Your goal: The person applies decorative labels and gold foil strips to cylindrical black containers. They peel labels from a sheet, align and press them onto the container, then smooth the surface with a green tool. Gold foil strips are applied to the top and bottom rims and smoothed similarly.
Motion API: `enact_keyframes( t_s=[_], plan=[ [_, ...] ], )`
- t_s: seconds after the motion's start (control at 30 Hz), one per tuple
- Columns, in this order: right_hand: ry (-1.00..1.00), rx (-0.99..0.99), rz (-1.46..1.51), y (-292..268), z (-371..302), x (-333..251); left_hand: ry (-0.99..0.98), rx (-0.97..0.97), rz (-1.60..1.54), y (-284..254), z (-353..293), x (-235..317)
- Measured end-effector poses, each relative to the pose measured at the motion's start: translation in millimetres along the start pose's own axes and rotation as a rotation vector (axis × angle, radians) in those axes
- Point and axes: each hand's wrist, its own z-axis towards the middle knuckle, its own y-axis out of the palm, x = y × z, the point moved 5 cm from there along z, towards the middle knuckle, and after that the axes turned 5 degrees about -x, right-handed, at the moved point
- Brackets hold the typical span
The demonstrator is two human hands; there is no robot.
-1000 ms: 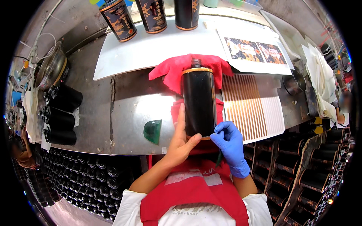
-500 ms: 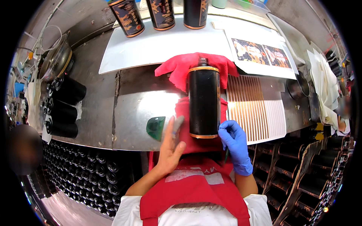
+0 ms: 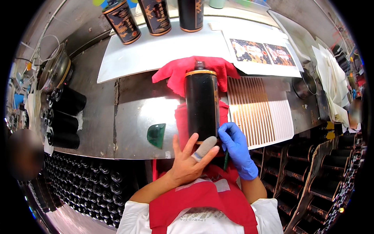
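A black cylindrical bottle (image 3: 202,105) with copper-coloured bands and a dark neck lies on red cloth (image 3: 181,117), its base toward me. My left hand (image 3: 191,160) is bare except for a greyish cover on one finger. Its fingers are spread at the bottle's base, over the lower band. My right hand (image 3: 237,146), in a blue glove, is pinched against the bottle's lower right edge. A slim dark green tool (image 3: 226,160) sticks out below those gloved fingers; its other end is hidden. Left of the cloth, a green translucent scraper-like piece (image 3: 156,135) lies on the metal table.
On the right lies a sheet of copper-coloured strips (image 3: 251,113). Farther back are a printed sheet (image 3: 263,54) and a white board (image 3: 156,50); decorated bottles (image 3: 122,23) stand behind. Black bottles lie at the left (image 3: 64,119), with racks (image 3: 89,179) of more below.
My left hand has moved right, from beside the cloth to the bottle's base. My right hand stays pinched at the bottle's lower right edge. The whole view has shifted slightly.
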Motion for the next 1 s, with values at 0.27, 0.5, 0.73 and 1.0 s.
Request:
enact_keyframes(
  t_s=[0.27,0.5,0.73,1.0],
  plan=[
    [0.137,0.304,0.404,-85,-11,28,-0.103,-0.063,-0.063,-19,56,-7],
    [0.057,0.238,0.456,-77,-29,30,-0.503,0.032,-1.073,-12,56,-33],
    [0.040,0.125,0.299,-57,-22,18,-0.554,-0.041,-1.059,-13,60,-28],
    [-0.055,0.225,0.413,-69,-29,10,-0.592,-0.033,-1.227,-16,72,-23]
  ],
)
